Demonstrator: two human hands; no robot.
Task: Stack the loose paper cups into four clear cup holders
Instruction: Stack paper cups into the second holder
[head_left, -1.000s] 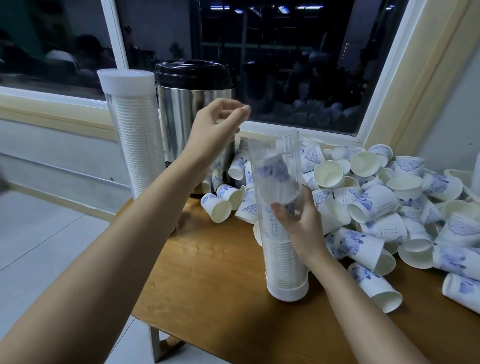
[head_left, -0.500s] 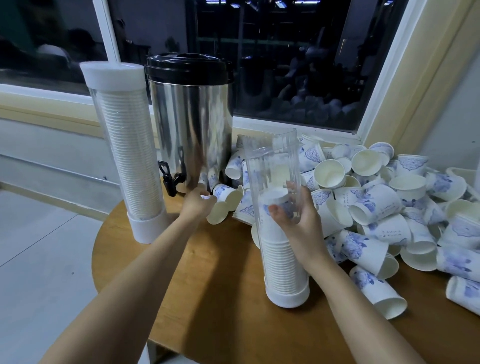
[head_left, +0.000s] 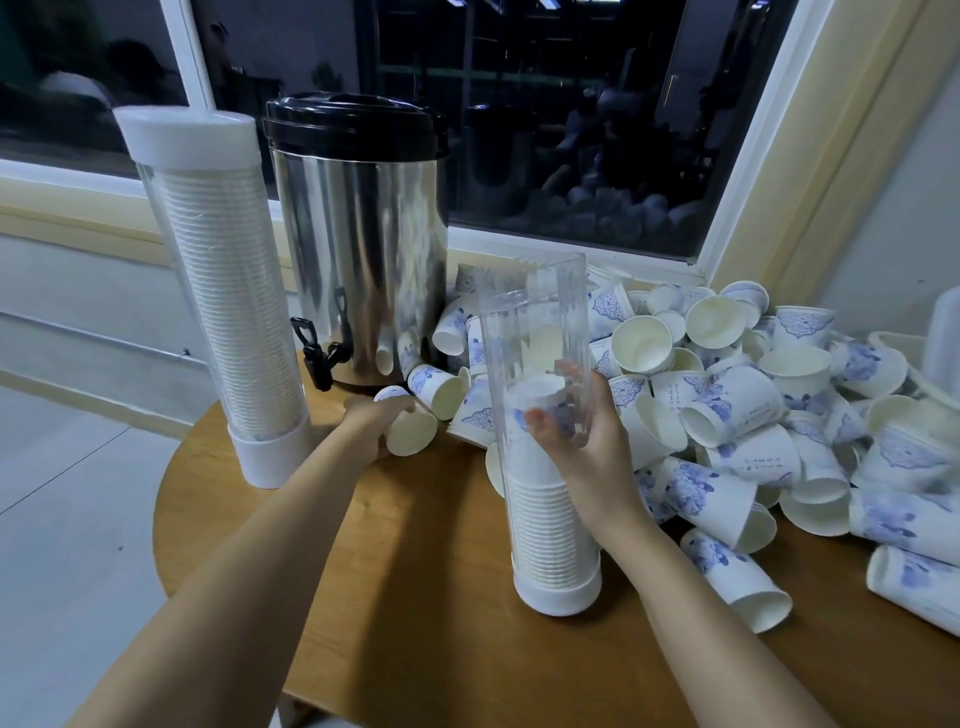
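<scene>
Left hand (head_left: 370, 423) clamps a loose cup (head_left: 411, 435) on the desk (head_left: 415, 571); right hand (head_left: 584, 436) wraps the clear holder (head_left: 530, 322) (roughly half full).

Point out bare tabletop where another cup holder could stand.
Bare wood lies between the capped holder and the open holder, crossed by the left forearm, and along the near table edge. From the urn rightward, loose cups crowd the surface.

glossy steel urn (head_left: 363, 270), wooden table (head_left: 415, 597)
</scene>
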